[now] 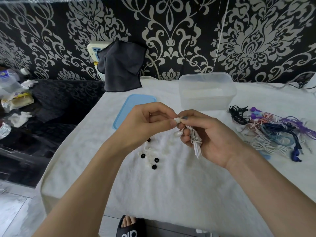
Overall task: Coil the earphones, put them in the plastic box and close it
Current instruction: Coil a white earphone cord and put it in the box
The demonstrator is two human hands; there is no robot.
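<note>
Earphones (195, 137) sit coiled in the right hand (213, 137), fingers curled round the bundle, while the left hand (147, 122) pinches one earbud (177, 120) — probably tucking it — box (206, 90) open behind.

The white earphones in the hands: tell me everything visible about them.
The white earphones are a thin glossy cable wound into a tight bundle, gripped upright in the right hand, its plug end poking out below. One earbud dangles left of the bundle; the other is pinched by the left hand at the top. They are held above the white cloth.
</note>
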